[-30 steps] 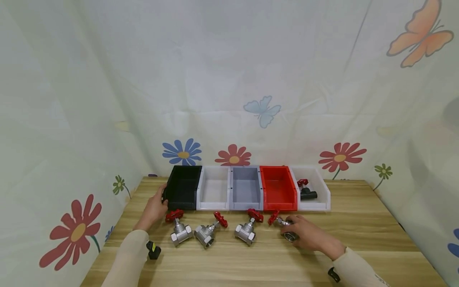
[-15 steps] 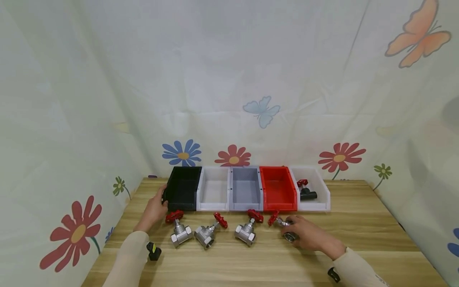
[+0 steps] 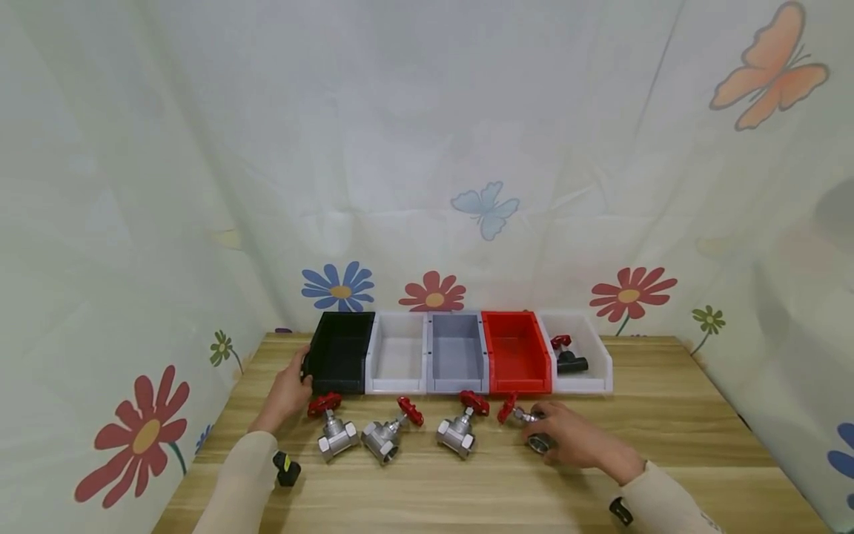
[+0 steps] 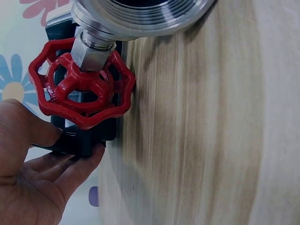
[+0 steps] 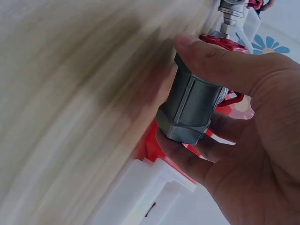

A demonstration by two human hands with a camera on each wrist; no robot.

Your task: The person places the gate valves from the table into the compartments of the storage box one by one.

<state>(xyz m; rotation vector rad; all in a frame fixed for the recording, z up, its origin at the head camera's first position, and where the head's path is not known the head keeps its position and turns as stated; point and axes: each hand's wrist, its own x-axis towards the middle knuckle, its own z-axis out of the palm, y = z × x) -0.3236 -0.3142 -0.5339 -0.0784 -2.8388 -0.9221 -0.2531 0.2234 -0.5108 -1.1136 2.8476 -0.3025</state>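
The right hand (image 3: 577,437) pinches the steel body of the rightmost valve (image 5: 190,105), thumb on one hex end and fingertips round the other. That valve lies low over the bench (image 3: 427,500), in front of the red bin (image 3: 517,360); whether it touches the wood I cannot tell. The hold is on the body alone, so the likeliest slip is a roll: its red handwheel (image 3: 507,408) sticks out unsupported, and its weight could twist the smooth metal between thumb and fingers. If lifted too low, the wheel might also catch the red bin's front lip.

The left hand (image 3: 287,389) grips the side wall of the black bin (image 3: 340,356), thumb over the edge and fingers outside. A tug there could drag that bin out of line with its neighbours.

Just in front of it stands the leftmost valve (image 3: 337,437), near enough for a careless knuckle to knock its wheel. Next to that, the second valve (image 3: 382,439) sits very close, so one bumped could shove the other. The third valve (image 3: 457,434) lies well apart from them.
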